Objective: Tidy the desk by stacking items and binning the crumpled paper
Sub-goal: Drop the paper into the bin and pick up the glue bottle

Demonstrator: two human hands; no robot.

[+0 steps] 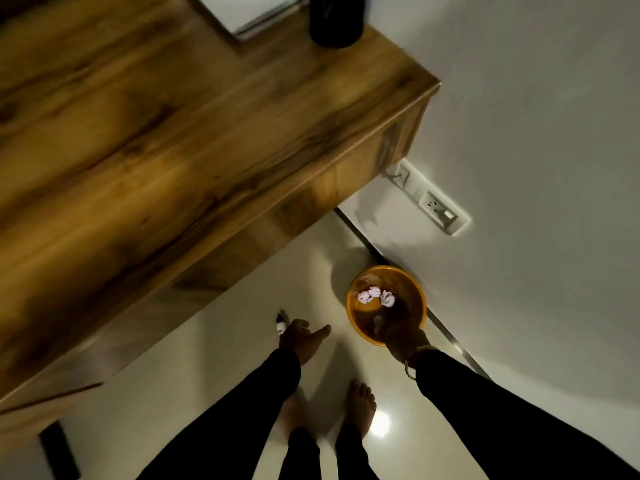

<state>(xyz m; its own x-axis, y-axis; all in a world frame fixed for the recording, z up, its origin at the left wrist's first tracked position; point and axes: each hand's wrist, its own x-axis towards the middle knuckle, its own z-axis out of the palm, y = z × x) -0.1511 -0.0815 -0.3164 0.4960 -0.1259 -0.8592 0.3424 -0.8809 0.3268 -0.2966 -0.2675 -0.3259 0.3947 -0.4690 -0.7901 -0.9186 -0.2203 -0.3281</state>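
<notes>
- Looming over the left of the view, the wooden desk [145,161] juts out above the floor; anyone straightening up from this stoop could, I judge, knock a shoulder or the head on its edge, since both arms reach down just beside it.
- Standing at the desk's far end, the dark bottle [336,19] and the white sheets [249,12] near it look not yet stacked, and a jolt to the desk could tip the bottle.
- Sitting on the floor against the wall, the orange bin [387,304] already holds crumpled paper [375,296]; it looks light, so a hand catching the rim might tip it and spill the balls.
- Hovering at the bin's near rim, the right hand [401,332] seems curled round something pale, perhaps another paper ball; blur stops me telling whether it is pinching or letting go, and a release this close to the rim could drop it outside.
- Hanging apart from the bin, the left hand [303,339] is loosely spread, thumb out, holding nothing I can see.
- Lying on the floor by that hand, a small white-and-blue object [280,322], too blurred to name, could be trodden on by the bare feet [360,407] nearby.
</notes>
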